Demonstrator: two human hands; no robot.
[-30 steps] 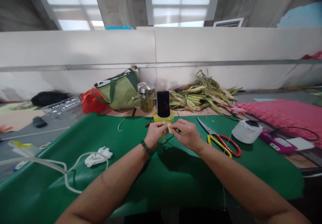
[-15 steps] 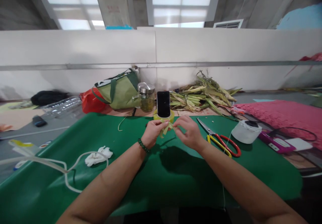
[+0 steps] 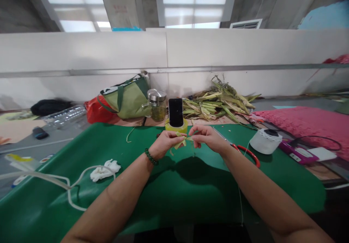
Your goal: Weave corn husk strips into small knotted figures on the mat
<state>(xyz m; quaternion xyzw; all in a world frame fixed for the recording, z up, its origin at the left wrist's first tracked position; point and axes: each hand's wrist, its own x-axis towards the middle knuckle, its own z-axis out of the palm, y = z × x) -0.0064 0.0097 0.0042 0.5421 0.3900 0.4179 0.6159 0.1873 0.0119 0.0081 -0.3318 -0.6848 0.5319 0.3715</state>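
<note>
Both my hands meet above the green cloth (image 3: pixel 177 195), pinching a small bundle of pale yellow-green leaf strips (image 3: pixel 181 141). My left hand (image 3: pixel 163 144), with a dark bead bracelet on its wrist, grips the bundle's left side with closed fingers. My right hand (image 3: pixel 208 139) pinches its right end. A thin white thread (image 3: pixel 240 195) hangs down past my right forearm. Just behind the hands a black phone (image 3: pixel 176 112) stands upright in a yellow holder (image 3: pixel 176 127).
Red-and-yellow scissors (image 3: pixel 247 152) lie right of my right hand, partly hidden by it, with a white spool (image 3: pixel 265 141) beyond. A heap of green husks (image 3: pixel 218 103), a glass jar (image 3: pixel 156 106) and a green bag (image 3: pixel 125 97) stand at the back. White cord (image 3: pixel 68 184) and a white scrap (image 3: pixel 105 164) lie left.
Both hands have lifted slightly and drawn the leaf strips out sideways between them. My right hand now covers more of the scissors.
</note>
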